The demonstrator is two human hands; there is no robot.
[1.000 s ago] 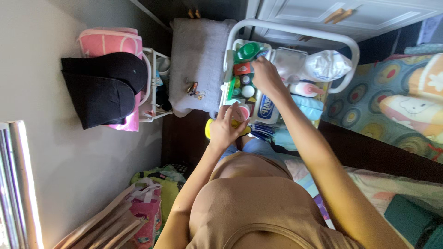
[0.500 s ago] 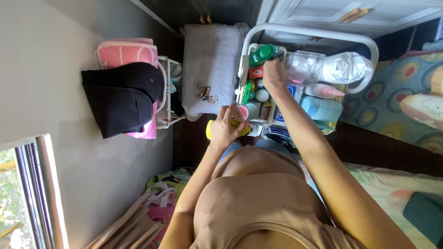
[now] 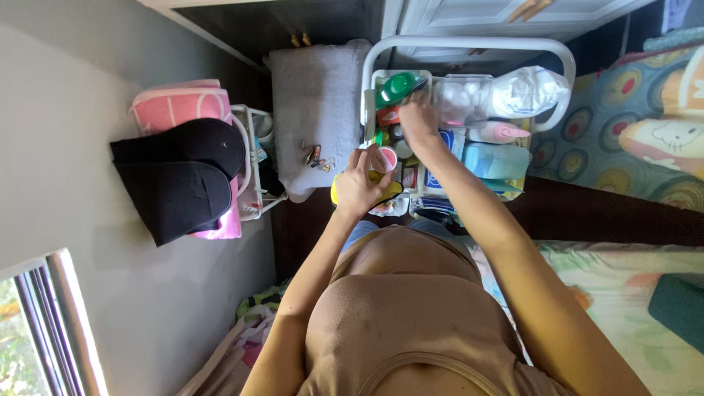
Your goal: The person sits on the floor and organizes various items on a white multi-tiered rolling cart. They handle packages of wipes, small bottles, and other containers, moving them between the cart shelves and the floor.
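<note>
Left hand (image 3: 357, 187) grips pink-lidded jar (image 3: 383, 159); right hand (image 3: 419, 121) inside crowded white cart (image 3: 469, 45).

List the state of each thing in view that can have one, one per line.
Left hands: gripping a small round pink-lidded jar, lid on.
Right hands: reaching into the white plastic cart tray, grip unclear.
Green-capped bottle: capped, lying in tray.
Grey folded towel: draped flat.
Black caps: stacked, hanging.

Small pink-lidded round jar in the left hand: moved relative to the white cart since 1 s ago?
Yes. The small pink-lidded round jar, held in the left hand, has gone slightly farther in over the white cart, toward the green-capped bottle.
</note>
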